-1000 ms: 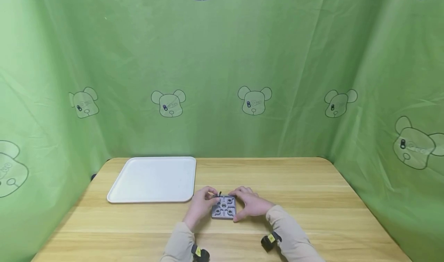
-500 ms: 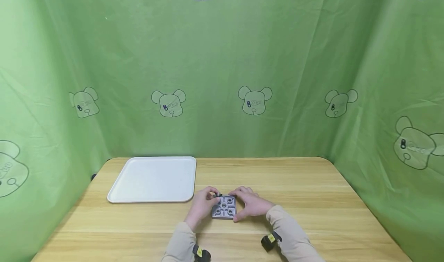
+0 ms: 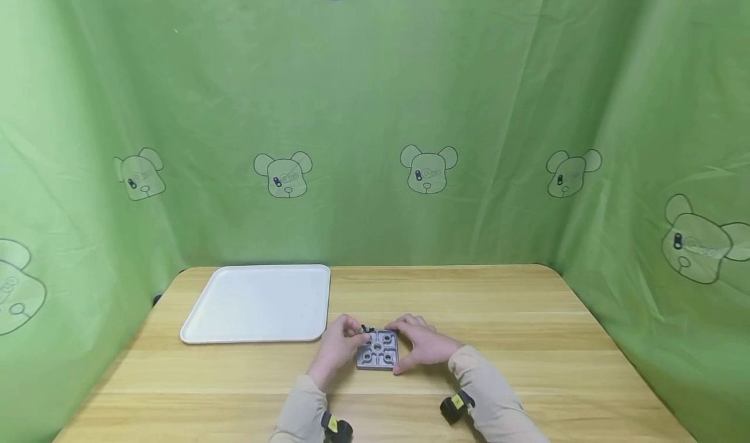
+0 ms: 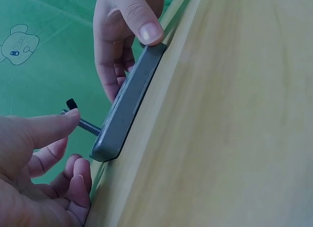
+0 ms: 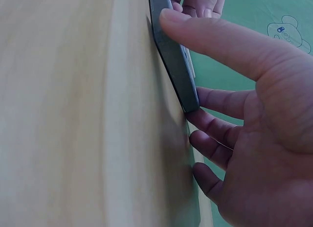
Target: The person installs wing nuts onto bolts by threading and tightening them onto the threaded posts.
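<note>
A square grey metal plate (image 3: 377, 350) with recessed pockets and round holes lies on the table. A threaded bolt (image 4: 89, 126) with a black piece at its head stands out of the plate's far-left corner. My left hand (image 3: 338, 346) pinches the bolt's head between thumb and index finger; its other fingers curl loosely beside the plate in the left wrist view. With thumb at the near corner and fingers at the far edge, my right hand (image 3: 426, 344) grips the plate's right side. In the right wrist view, the thumb presses on the plate's dark side (image 5: 172, 56).
A white tray (image 3: 258, 306) sits at the back left of the wooden table (image 3: 498, 313), to the left of the plate. Green curtain (image 3: 363, 234) with bear prints surrounds the table at the back and sides.
The black piece at the bolt's head has turned from pointing up and away to lying more sideways. My left fingers have shifted slightly around it. Plate and right hand stay put.
</note>
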Motion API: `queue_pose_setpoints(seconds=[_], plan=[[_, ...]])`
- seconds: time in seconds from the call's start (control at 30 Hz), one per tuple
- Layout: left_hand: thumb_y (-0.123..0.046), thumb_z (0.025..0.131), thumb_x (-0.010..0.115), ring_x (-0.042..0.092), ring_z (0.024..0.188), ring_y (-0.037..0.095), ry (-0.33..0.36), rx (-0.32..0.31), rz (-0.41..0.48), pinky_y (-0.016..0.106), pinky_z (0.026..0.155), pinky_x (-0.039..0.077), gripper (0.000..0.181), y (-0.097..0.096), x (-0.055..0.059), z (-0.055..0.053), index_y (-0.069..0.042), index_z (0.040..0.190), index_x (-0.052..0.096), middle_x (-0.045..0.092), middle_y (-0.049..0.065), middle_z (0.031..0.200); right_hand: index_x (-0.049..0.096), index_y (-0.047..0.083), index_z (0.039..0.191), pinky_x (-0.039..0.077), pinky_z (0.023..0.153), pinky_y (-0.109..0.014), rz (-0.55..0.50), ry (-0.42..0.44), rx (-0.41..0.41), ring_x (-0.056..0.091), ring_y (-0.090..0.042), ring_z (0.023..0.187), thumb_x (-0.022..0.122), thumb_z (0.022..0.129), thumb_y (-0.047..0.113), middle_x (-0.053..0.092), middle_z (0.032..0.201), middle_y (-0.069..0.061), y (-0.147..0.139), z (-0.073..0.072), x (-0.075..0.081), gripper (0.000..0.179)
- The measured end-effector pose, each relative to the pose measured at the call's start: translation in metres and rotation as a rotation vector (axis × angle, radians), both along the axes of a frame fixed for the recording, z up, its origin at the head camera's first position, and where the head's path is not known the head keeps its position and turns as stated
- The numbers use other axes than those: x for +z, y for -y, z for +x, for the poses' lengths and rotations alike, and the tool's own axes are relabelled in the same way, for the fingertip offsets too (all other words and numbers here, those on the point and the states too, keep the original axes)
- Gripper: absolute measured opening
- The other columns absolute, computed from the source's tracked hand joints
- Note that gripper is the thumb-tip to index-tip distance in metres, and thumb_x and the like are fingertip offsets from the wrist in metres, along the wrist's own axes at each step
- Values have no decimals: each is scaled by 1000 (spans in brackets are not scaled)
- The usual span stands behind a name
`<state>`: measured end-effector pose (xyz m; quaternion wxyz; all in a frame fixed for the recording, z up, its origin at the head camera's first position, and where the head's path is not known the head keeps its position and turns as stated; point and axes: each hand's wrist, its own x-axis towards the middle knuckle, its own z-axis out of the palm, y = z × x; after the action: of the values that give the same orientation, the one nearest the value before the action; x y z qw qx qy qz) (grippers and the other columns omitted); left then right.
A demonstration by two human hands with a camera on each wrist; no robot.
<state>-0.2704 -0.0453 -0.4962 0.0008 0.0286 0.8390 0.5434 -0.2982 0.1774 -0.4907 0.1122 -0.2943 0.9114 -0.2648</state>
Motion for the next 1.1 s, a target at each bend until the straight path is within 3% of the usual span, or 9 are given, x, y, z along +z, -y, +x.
queue_pose_setpoints(seconds=[0.47,1.1], plan=[[-10,82,74,53,82,18,12,-15,24,29,71,41,20,0,-1,0,-4,97,62,59,7,89,49,13,138,34,105,-60,10,-1,2,43,-29,124,84,65,45,50,134,-7,0,-1,-1,88],[-9,84,72,52,78,17,-17,-27,-7,28,66,42,18,-2,-1,-2,-7,101,66,59,8,86,48,11,138,33,103,-61,-8,16,-3,43,-29,123,84,65,44,49,134,-8,2,2,3,88]])
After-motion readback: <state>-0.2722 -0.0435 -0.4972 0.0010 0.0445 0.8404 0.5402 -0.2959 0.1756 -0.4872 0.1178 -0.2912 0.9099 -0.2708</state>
